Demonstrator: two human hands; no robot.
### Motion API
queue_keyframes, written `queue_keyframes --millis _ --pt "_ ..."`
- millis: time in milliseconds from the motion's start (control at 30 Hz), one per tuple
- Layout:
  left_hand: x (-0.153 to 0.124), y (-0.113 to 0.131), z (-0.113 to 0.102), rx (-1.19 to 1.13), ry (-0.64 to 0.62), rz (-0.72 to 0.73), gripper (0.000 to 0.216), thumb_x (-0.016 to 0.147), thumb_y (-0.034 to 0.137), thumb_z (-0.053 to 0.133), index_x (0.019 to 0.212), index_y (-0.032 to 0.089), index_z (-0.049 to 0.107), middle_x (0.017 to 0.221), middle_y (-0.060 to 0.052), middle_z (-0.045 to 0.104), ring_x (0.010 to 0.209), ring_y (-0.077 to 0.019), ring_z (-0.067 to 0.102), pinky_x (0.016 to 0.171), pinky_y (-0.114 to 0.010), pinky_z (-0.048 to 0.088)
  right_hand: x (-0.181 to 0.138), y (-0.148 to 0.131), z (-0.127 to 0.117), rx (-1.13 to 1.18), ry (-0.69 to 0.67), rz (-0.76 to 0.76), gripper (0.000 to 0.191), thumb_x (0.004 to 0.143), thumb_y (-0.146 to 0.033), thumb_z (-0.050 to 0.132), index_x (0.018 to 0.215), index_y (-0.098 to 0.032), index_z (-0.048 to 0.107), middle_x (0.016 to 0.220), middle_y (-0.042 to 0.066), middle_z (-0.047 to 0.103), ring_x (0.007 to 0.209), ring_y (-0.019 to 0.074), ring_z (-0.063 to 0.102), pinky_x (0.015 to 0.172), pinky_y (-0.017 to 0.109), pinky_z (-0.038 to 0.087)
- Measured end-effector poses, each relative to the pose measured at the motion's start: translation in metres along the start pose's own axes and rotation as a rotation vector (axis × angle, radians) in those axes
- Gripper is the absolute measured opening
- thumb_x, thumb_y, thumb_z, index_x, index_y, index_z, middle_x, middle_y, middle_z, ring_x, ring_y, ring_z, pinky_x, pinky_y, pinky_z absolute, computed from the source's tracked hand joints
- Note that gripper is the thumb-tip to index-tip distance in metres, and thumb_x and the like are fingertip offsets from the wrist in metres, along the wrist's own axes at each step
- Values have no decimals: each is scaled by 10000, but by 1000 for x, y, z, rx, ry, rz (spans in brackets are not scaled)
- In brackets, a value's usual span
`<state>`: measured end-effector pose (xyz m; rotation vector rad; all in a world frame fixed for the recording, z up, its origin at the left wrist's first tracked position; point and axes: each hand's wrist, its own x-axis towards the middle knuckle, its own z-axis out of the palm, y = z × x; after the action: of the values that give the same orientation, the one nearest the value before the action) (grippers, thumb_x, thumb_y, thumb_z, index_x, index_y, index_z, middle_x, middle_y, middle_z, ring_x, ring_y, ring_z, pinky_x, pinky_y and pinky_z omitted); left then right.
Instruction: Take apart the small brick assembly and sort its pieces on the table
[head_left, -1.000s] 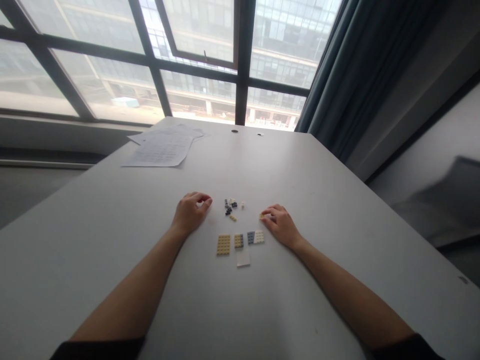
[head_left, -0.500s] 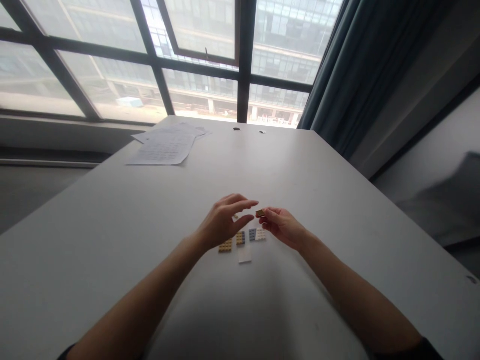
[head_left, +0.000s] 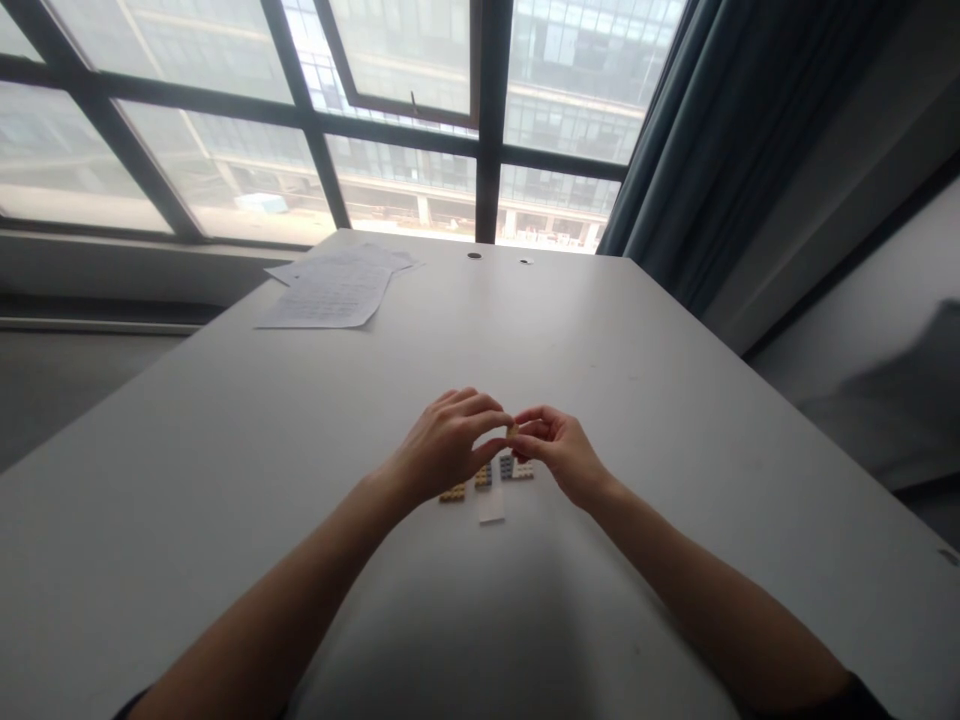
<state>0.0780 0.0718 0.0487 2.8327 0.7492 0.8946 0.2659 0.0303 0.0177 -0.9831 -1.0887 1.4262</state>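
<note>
Between my two hands, above the table, is a small yellowish building brick (head_left: pixel 512 431). My right hand (head_left: pixel 561 448) pinches it from the right with thumb and fingers. From the left, my left hand (head_left: pixel 454 440) closes thumb and fingertips on the same brick. Beneath the hands lie several studded bricks: a tan-yellow brick (head_left: pixel 452 493), a yellow-and-grey pair (head_left: pixel 483 476), a blue-grey brick (head_left: pixel 506 467) and a white brick (head_left: pixel 523 470). A flat white piece (head_left: pixel 491 506) lies nearer to me. My left hand partly covers the tan-yellow brick.
The white table (head_left: pixel 300 450) stretches toward a large window (head_left: pixel 420 180). Printed papers (head_left: pixel 330 290) overlap at its far left. Two small round fittings sit near the far edge, and a dark curtain (head_left: pixel 712 130) hangs at right.
My left hand's spread thumb and fingers have closed on the brick. My right hand has brought the brick slightly left and turned it, so both hands now meet on it.
</note>
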Motion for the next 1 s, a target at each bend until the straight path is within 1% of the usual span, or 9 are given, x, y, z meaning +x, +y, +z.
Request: queue_keyframes --millis 167,333,400,467,567,667,733,867,1000 --pt "0 1 -5 37 -68 -6 203 837 309 636 1020 226 660 967 -37 674 892 -178 579 829 -327 433 -2 -3 5 -56 24 -27 357 598 -283 826 863 -185 609 610 -30 654 552 121 590 562 257 481" --pt "2 -1 -16 19 -129 -58 152 815 290 645 951 226 667 949 -22 671 898 -175 576 834 -317 435 -2 1 5 -94 -3 -36 370 624 -319 803 905 -191 599 682 -7 679 601 140 611 587 273 484" --pt "0 -9 -25 15 -146 -116 154 808 285 637 947 226 669 961 -22 673 916 -182 574 840 -316 435 1 2 0 -146 10 -73 378 653 -326 780 960 -194 604 708 -6 674 624 140 608 603 274 482" --pt "-7 -22 -34 8 -189 -194 170 798 300 628 944 227 674 969 -23 675 922 -189 576 838 -313 439 5 5 -7 -203 56 -117 369 669 -319 763 981 -193 612 718 -10 660 635 133 594 616 268 474" --pt "-25 -44 -41 0 -343 -309 187 763 335 627 908 237 691 930 -17 677 879 -194 591 794 -299 446 13 10 -19 -260 152 -150 323 674 -309 742 947 -182 627 711 -13 638 647 126 575 637 262 460" --pt "-44 -58 -37 -35 -501 -389 173 736 342 621 861 250 697 894 -4 672 821 -179 597 738 -271 440 19 17 -29 -305 211 -168 304 671 -313 727 924 -174 632 708 -8 627 652 130 565 638 262 451" --pt "-52 -61 -31 -68 -559 -422 163 733 342 604 835 251 693 871 2 666 790 -167 596 703 -254 432 21 21 -33 -339 223 -175 306 672 -317 718 927 -171 632 713 -3 626 652 134 561 631 263 447" --pt "-54 -59 -21 -96 -586 -464 187 711 344 590 833 238 683 834 -7 646 749 -162 587 672 -248 423 24 26 -40 -391 239 -172 311 674 -321 706 934 -166 634 730 4 625 648 134 555 620 260 444" --pt "-52 -58 -18 -116 -595 -467 197 704 351 588 840 238 674 824 -6 629 750 -163 581 664 -248 418 26 30 -47 -429 280 -177 316 679 -333 699 939 -165 635 751 17 628 653 141 559 620 266 458"
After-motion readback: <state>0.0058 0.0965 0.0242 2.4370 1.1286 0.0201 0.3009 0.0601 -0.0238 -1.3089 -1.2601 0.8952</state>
